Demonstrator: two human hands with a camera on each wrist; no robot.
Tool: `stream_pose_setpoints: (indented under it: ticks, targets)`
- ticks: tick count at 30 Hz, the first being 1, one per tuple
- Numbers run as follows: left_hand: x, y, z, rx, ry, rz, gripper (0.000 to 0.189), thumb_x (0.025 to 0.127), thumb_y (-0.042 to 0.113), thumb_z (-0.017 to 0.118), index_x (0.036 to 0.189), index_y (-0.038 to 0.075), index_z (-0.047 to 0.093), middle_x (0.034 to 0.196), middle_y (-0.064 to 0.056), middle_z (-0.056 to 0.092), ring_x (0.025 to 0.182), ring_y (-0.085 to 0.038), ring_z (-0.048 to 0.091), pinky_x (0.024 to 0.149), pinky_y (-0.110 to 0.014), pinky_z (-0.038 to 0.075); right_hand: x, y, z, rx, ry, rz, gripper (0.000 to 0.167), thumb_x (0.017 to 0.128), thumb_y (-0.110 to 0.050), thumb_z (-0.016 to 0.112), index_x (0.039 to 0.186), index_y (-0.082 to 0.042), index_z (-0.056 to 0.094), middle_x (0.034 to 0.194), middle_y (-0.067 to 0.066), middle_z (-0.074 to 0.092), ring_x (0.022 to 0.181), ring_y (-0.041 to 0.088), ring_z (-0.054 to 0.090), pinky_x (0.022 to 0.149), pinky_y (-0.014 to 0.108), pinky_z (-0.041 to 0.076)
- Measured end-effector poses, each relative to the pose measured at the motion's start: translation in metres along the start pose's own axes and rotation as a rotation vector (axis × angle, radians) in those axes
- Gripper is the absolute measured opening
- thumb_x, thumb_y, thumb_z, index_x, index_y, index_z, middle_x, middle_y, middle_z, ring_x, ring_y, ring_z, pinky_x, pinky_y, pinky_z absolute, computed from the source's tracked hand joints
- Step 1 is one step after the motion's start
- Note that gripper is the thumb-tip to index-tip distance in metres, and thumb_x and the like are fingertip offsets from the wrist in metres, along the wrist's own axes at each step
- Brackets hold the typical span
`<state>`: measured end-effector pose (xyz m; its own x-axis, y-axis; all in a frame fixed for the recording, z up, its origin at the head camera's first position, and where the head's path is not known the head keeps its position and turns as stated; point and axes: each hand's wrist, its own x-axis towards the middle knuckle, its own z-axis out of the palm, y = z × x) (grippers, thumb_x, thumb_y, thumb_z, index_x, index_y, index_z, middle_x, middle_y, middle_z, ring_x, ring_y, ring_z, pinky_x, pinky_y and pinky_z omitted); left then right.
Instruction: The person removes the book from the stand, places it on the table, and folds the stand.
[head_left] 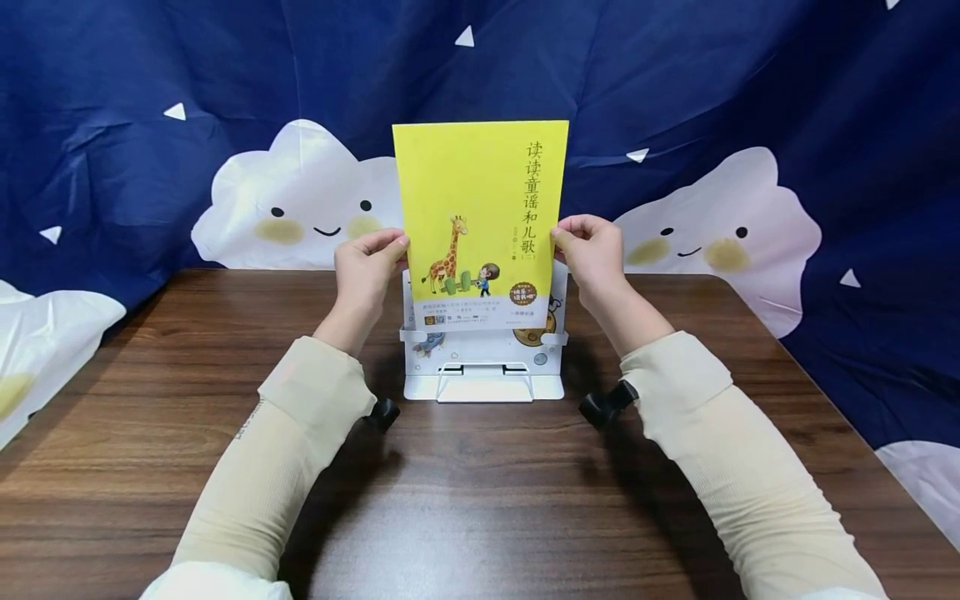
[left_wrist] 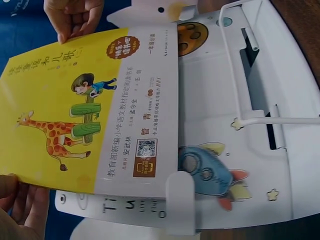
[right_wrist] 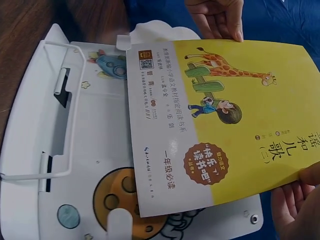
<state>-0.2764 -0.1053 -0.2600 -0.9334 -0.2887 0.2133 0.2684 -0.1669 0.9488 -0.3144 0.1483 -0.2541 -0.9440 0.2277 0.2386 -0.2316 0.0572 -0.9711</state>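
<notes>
A yellow children's book point(head_left: 480, 183) with a giraffe and a child on its cover stands upright, held at both side edges. My left hand point(head_left: 365, 271) pinches its left edge between thumb and fingers; my right hand point(head_left: 595, 254) pinches the right edge. Behind the book's lower part is a white book stand point(head_left: 483, 387) printed with a rocket point(left_wrist: 207, 170) and an orange planet point(right_wrist: 120, 192). The book's bottom edge is higher than the stand's ledge and wire holder point(head_left: 483, 369). Close by the lower corners are the stand's side clips point(left_wrist: 180, 202); whether they touch the book I cannot tell.
The stand rests on a dark wooden table point(head_left: 480, 500). Behind the table hangs a dark blue cloth point(head_left: 480, 67) with smiling white clouds point(head_left: 307, 200) and small triangles. Black wrist cameras point(head_left: 597, 410) sit under both sleeved forearms.
</notes>
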Motion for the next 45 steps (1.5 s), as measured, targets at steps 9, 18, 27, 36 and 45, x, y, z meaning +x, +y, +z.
stream_pose_setpoints:
  ticks: [9,18,27,36,45]
  targets:
    - [-0.016,0.034,-0.002,-0.062,-0.001,-0.002,0.016,0.077,-0.003,0.061,0.091,-0.009,0.063,0.082,-0.010,0.056,0.067,-0.016,0.057,0.067,-0.027,0.049,0.011,-0.004,0.008,0.058,0.006,-0.010,0.006,0.075,-0.004,0.065,0.076,0.000,0.061,0.071,0.009,0.054,0.062,0.016,0.055,0.060,0.027,0.049]
    - [0.083,-0.048,-0.061,-0.145,-0.051,-0.059,0.020,0.069,0.002,0.070,0.088,-0.001,0.067,0.089,-0.016,0.061,0.071,-0.025,0.061,0.063,-0.034,0.050,0.000,-0.014,0.034,0.100,-0.006,0.036,0.003,0.075,-0.002,0.066,0.076,-0.001,0.063,0.078,0.010,0.056,0.068,0.018,0.057,0.062,0.027,0.049]
    - [0.011,0.022,-0.060,-0.050,0.004,-0.029,0.009,0.074,0.002,0.066,0.082,0.000,0.067,0.084,-0.010,0.057,0.064,-0.016,0.058,0.057,-0.026,0.050,-0.013,-0.013,0.056,0.059,-0.060,0.148,0.003,0.078,-0.008,0.064,0.076,-0.006,0.064,0.086,0.009,0.059,0.073,0.018,0.058,0.071,0.035,0.048]
    - [-0.014,0.044,-0.067,-0.015,0.064,-0.051,0.012,0.077,-0.001,0.062,0.070,0.007,0.068,0.074,-0.004,0.055,0.058,-0.012,0.053,0.048,-0.018,0.044,-0.050,-0.032,0.077,0.104,-0.068,0.257,0.007,0.082,-0.004,0.057,0.084,0.001,0.062,0.085,0.010,0.059,0.076,0.019,0.057,0.073,0.032,0.046]
    - [0.023,-0.005,-0.117,-0.058,0.084,-0.114,0.012,0.072,0.004,0.069,0.084,0.001,0.068,0.086,-0.012,0.059,0.065,-0.018,0.056,0.049,-0.026,0.048,-0.066,-0.030,0.100,0.167,-0.078,0.328,0.004,0.079,0.001,0.056,0.080,0.001,0.060,0.072,0.008,0.057,0.063,0.015,0.053,0.066,0.029,0.044]
